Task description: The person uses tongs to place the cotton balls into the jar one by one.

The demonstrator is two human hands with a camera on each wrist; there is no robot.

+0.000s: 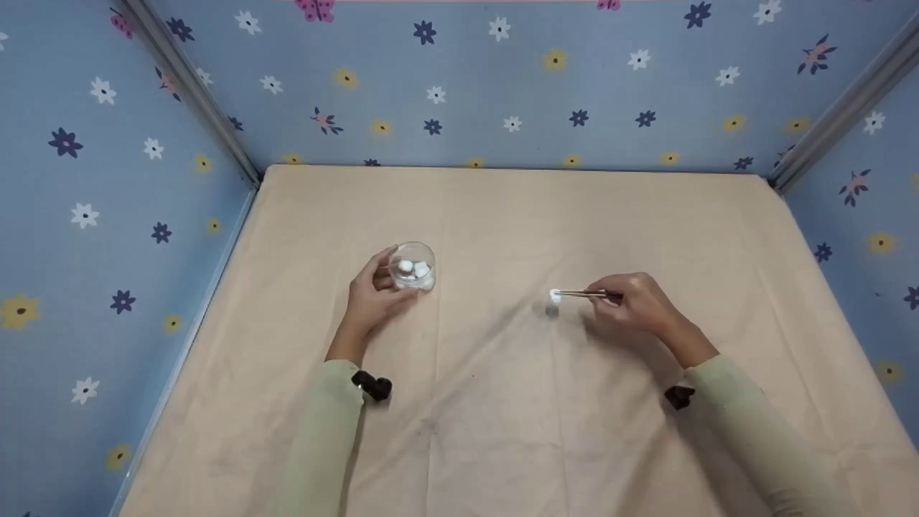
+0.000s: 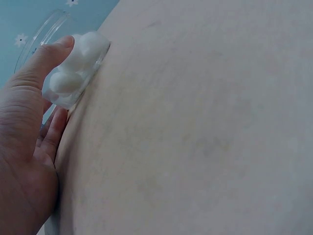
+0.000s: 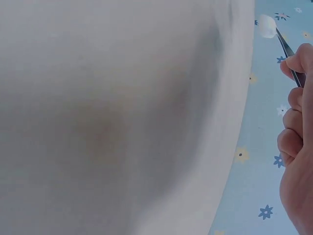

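1. A person's two arms in pale green sleeves reach forward over a table covered with a beige cloth (image 1: 502, 402), walled in on three sides by blue flowered panels (image 1: 502, 93).
2. The left hand (image 1: 373, 296) lies on the cloth with its fingers and thumb curled round the side of a small clear glass jar (image 1: 414, 266), grasping it. In the left wrist view the thumb (image 2: 41, 63) presses against the jar's wall.
3. The jar stands upright on the cloth, left of centre. Several white cotton balls (image 1: 413, 269) lie inside it, round and soft-looking.
4. The right hand (image 1: 635, 301) is held just above the cloth, right of centre, its fingers curled and pinching a thin dark pair of tweezers (image 1: 585, 294) that points left.
5. The tweezer tips grip a single white cotton ball (image 1: 554, 296), lifted clear of the cloth with its shadow just beneath. It sits well apart from the jar.
6. A small black camera is strapped at each wrist.
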